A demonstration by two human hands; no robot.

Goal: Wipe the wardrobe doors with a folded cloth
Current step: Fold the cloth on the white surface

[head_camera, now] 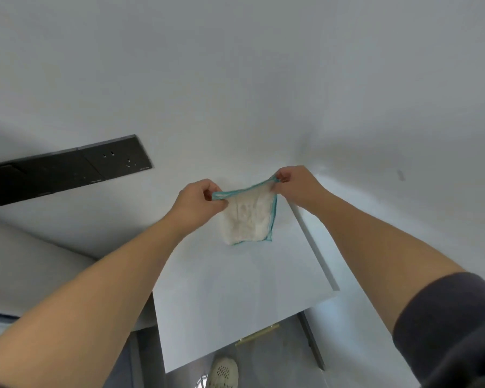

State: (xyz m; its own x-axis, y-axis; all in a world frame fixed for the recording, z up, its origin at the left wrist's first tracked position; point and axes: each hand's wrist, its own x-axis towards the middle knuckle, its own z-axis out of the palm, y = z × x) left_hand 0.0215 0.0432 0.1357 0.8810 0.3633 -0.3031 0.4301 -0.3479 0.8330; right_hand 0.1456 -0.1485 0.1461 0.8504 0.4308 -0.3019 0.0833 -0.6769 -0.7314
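Both forearms reach forward and up, the left one bare, a dark sleeve (454, 326) at the right elbow. The left hand (199, 201) pinches one top corner of the cloth (247, 219) between thumb and curled fingers. The right hand (294, 184) pinches the other corner, a little higher. The cloth (white, edged in teal) is stretched between them, its top edge slanting up to the right. The rest hangs down in front of the white wall (235, 79), above a white tabletop (235, 303). A black socket panel (67, 169) sits on the wall to the left.

White flat surface (235, 298), thick edge at right; grey floor (280, 357) below carries pale perforated shoe (224, 372).
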